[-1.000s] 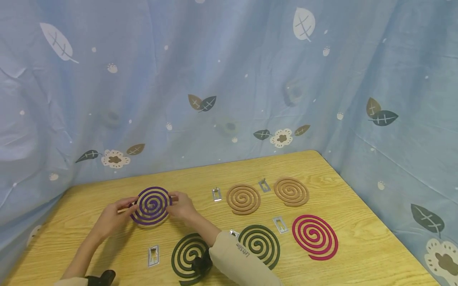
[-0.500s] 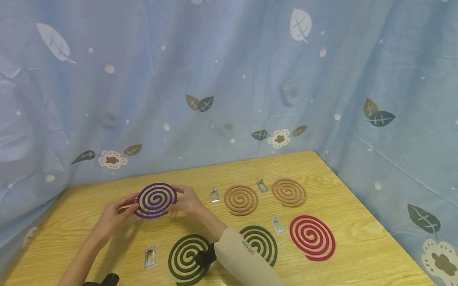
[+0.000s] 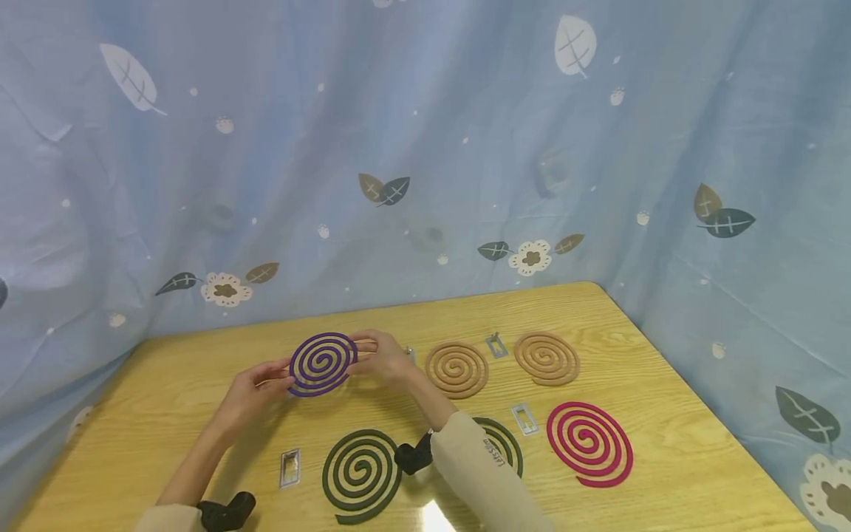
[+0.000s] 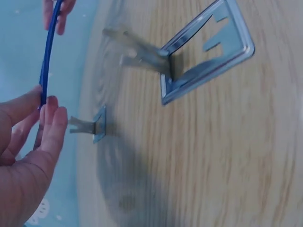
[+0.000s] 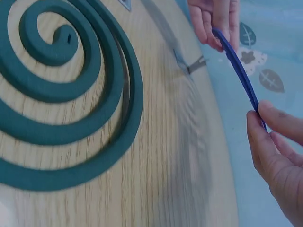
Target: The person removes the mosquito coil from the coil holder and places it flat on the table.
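Observation:
A purple mosquito coil (image 3: 323, 360) is held between both hands above the back left part of the table, tilted. My left hand (image 3: 255, 390) pinches its left edge between thumb and fingers. At the opposite edge, my right hand (image 3: 387, 360) grips it the same way. Both wrist views show the coil edge-on, its thin rim (image 4: 48, 59) looking blue there. Below the hands lies a dark green coil (image 3: 362, 470); another green coil (image 3: 518, 451) is partly covered by the right sleeve. A metal coil stand (image 3: 282, 473) with a raised prong lies at the front left.
Two tan coils (image 3: 455, 367) lie toward the back right, and a pink coil (image 3: 586, 440) lies nearer the front. More metal stands sit among them, one by the pink coil (image 3: 517, 421). A blue patterned curtain (image 3: 425, 148) hangs behind the table.
Both hands have carried the purple coil to the right and slightly up, and it has tilted further. The other coils keep their places; the head view has shifted slightly.

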Motion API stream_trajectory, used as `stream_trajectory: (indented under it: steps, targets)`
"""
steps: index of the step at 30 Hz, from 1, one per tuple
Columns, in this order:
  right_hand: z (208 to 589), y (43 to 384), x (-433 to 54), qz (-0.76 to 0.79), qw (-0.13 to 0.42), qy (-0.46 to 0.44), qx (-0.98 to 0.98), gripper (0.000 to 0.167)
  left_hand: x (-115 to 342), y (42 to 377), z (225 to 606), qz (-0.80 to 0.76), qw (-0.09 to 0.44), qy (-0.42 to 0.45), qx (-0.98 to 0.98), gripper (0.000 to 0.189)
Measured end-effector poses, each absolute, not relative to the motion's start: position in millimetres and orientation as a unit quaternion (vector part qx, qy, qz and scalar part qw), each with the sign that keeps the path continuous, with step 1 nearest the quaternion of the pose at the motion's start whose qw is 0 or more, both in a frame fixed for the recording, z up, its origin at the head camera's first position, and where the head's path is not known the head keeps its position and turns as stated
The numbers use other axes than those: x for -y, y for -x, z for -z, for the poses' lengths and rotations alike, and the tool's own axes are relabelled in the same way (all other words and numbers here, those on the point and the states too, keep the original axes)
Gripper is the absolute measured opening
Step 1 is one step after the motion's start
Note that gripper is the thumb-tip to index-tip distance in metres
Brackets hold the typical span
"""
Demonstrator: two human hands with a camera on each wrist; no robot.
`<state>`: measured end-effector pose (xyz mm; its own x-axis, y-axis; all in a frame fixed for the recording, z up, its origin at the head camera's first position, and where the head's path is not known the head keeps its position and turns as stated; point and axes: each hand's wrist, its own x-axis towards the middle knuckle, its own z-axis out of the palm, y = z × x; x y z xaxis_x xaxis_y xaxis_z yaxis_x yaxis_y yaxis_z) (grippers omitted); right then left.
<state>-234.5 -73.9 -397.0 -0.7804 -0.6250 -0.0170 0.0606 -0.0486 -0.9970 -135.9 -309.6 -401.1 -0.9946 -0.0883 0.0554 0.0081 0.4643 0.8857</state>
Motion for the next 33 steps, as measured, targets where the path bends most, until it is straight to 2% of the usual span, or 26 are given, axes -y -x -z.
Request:
stream_trajectory:
  steps: [5,12,16,26,33]
  targets:
    - [401,241,66,0.678,0.257,0.224,-0.651,0.067,301,141,406,0.531,0.033,-0.023,0.847,0.044]
    - [403,246,58,0.650,0.277,0.230,-0.669,0.075,298,146,406,0.543,-0.016,0.012,0.840,0.060]
    - [402,251,56,0.631,0.296,0.232,-0.678,0.076,300,149,404,0.538,-0.034,0.036,0.841,0.061]
    - [399,254,55,0.584,0.284,0.241,-0.721,0.076,302,151,407,0.531,-0.011,0.054,0.845,0.060]
    - [400,255,49,0.558,0.258,0.242,-0.751,0.072,298,156,411,0.538,-0.016,0.067,0.840,0.061]
